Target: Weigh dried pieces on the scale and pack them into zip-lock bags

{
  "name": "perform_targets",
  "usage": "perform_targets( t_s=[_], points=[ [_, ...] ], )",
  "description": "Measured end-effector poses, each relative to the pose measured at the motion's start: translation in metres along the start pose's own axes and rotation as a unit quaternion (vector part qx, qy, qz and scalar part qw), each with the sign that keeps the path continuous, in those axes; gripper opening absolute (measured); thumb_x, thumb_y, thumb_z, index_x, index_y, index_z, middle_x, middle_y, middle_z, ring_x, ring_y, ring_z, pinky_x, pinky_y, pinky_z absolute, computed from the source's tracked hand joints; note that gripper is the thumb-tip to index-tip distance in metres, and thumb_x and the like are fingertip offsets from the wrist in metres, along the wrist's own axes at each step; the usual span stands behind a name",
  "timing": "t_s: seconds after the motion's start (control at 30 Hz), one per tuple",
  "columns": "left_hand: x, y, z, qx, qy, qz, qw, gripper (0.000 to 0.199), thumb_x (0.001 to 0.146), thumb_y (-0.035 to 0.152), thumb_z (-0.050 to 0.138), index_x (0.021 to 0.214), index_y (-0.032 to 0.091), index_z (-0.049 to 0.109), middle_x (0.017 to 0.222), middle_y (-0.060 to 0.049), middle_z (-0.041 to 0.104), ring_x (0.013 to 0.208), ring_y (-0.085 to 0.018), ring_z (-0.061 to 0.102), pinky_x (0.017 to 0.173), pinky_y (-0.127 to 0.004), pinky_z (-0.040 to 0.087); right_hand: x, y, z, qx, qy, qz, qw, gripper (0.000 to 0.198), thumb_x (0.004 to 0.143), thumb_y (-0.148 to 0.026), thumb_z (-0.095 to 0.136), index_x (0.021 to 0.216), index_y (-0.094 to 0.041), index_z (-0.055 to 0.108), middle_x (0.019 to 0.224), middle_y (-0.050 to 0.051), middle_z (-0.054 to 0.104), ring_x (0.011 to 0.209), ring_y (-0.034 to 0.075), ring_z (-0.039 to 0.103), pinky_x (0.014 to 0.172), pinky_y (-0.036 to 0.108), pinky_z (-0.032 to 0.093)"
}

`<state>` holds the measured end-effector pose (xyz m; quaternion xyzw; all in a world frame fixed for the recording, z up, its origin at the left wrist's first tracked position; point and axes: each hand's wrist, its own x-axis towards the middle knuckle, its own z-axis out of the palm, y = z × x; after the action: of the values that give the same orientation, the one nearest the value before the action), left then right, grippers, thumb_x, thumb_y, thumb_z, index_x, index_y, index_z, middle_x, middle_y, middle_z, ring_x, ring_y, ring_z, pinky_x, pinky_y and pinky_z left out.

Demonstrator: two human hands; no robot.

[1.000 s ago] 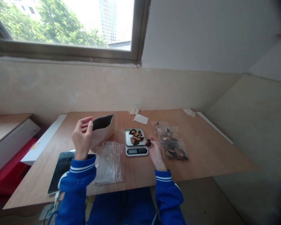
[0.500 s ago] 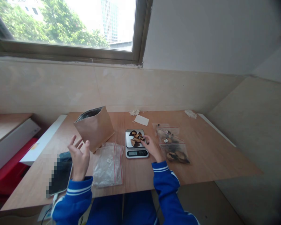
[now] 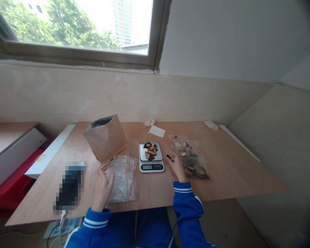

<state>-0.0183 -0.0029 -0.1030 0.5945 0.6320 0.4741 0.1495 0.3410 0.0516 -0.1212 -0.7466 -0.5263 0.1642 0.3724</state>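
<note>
A person in blue sleeves with white cuff stripes sits at a wooden table (image 3: 222,179) under a window. The kitchen scale (image 3: 151,161) near the table's middle serves as the landmark.

Far left of the scale lies a blurred dark device (image 3: 69,187) with a cable. Nearer the scale, the left hand (image 3: 103,186) has come down from mid-air and now rests on the near edge of a stack of empty clear zip bags (image 3: 122,177) just left of the scale; its fingers are spread and loose, touching the plastic, not yet pinching a bag. Behind that stack, left of the scale, a brown paper pouch (image 3: 105,137) stands upright and open, with no hand on it now; a second ago the left hand held it.

On the scale's platform sits a small heap of dark and tan dried pieces (image 3: 151,151). Just right of the scale, the right hand (image 3: 176,166) has drawn back off the platform; its fingers are relaxed and slightly curled, and whether they hold a piece I cannot tell. Right of that hand lie filled zip bags (image 3: 192,160) with the same pieces. Behind the scale rests a white card (image 3: 156,131).

So the pieces now sit on the scale and attention has turned to the empty bags.
</note>
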Motion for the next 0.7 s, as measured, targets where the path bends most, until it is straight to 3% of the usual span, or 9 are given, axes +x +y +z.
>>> perform_targets(
  t_s=[0.13, 0.23, 0.33, 0.6, 0.7],
  points=[
    [-0.002, -0.005, 0.005, 0.020, -0.036, 0.022, 0.999, 0.040, 0.084, 0.043, 0.047, 0.111, 0.014, 0.048, 0.110, -0.014, 0.053, 0.104, -0.029, 0.057, 0.091, -0.052, 0.048, 0.000, -0.001, -0.001, 0.057, 0.019, 0.003, 0.998, 0.046, 0.080, -0.051, 0.053, 0.109, -0.015, 0.058, 0.091, 0.014, 0.069, 0.084, 0.030, 0.065, 0.073, 0.041, 0.049],
    [-0.003, -0.008, 0.008, 0.024, -0.049, 0.033, 0.998, 0.038, 0.084, 0.043, 0.046, 0.109, 0.014, 0.049, 0.110, -0.015, 0.053, 0.108, -0.030, 0.055, 0.092, -0.052, 0.048, 0.007, -0.011, 0.004, 0.164, 0.015, -0.028, 0.986, 0.048, 0.082, -0.058, 0.048, 0.103, -0.017, 0.060, 0.102, 0.015, 0.068, 0.091, 0.028, 0.065, 0.082, 0.042, 0.049],
    [-0.004, -0.008, 0.008, 0.036, -0.064, 0.043, 0.996, 0.037, 0.085, 0.043, 0.044, 0.108, 0.015, 0.050, 0.110, -0.015, 0.053, 0.111, -0.031, 0.054, 0.095, -0.054, 0.045, 0.017, -0.023, 0.013, 0.237, 0.002, -0.030, 0.971, 0.048, 0.082, -0.061, 0.049, 0.096, -0.017, 0.062, 0.101, 0.015, 0.069, 0.093, 0.027, 0.065, 0.084, 0.041, 0.050],
    [-0.003, -0.005, 0.001, 0.067, -0.091, 0.064, 0.992, 0.031, 0.087, 0.041, 0.042, 0.102, 0.017, 0.055, 0.112, -0.014, 0.053, 0.108, -0.029, 0.057, 0.094, -0.052, 0.046, 0.034, -0.033, 0.039, 0.269, -0.017, 0.016, 0.963, 0.037, 0.075, -0.052, 0.059, 0.090, -0.018, 0.062, 0.077, 0.008, 0.070, 0.068, 0.023, 0.066, 0.055, 0.033, 0.052],
    [-0.005, 0.002, 0.006, 0.073, -0.097, 0.077, 0.990, 0.026, 0.087, 0.037, 0.043, 0.098, 0.018, 0.057, 0.106, -0.013, 0.054, 0.103, -0.027, 0.059, 0.090, -0.049, 0.048, 0.030, -0.033, 0.043, 0.248, -0.003, 0.006, 0.969, 0.034, 0.074, -0.048, 0.061, 0.091, -0.019, 0.061, 0.072, 0.005, 0.067, 0.065, 0.022, 0.065, 0.057, 0.033, 0.052]
  ],
)
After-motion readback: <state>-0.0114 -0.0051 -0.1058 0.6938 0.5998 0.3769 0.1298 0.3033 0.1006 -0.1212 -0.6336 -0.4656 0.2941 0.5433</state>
